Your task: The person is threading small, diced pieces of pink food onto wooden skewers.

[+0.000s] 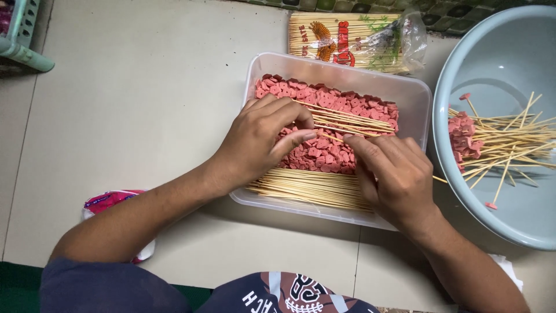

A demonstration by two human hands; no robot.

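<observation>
The left hand (260,142) is clenched around a small bundle of thin bamboo skewers (353,123), whose free ends fan out away from its grip toward the far right corner of the clear plastic tub (408,87). The right hand (391,174) has its fingers curled and pinched together just right of the left thumb; a skewer tip shows between the two hands, but what the right fingertips press on is too small to tell for sure. Beneath both grips lies a heap of small pink-red sausage slices (324,153), filling the far and middle part of the tub. Nearer than the hands, along the tub's near wall, rests a flat stack of bare skewers (307,188). To the right of the right hand stands a pale blue basin (463,75) holding loaded skewers (498,145), each with pink pieces at one end. Beyond the tub lies an opened packet of skewers (353,43). Left of the left forearm, on the pale tiled floor (145,104), sits a pink wrapper (110,200). A green basket (20,35) stands far to the left.
</observation>
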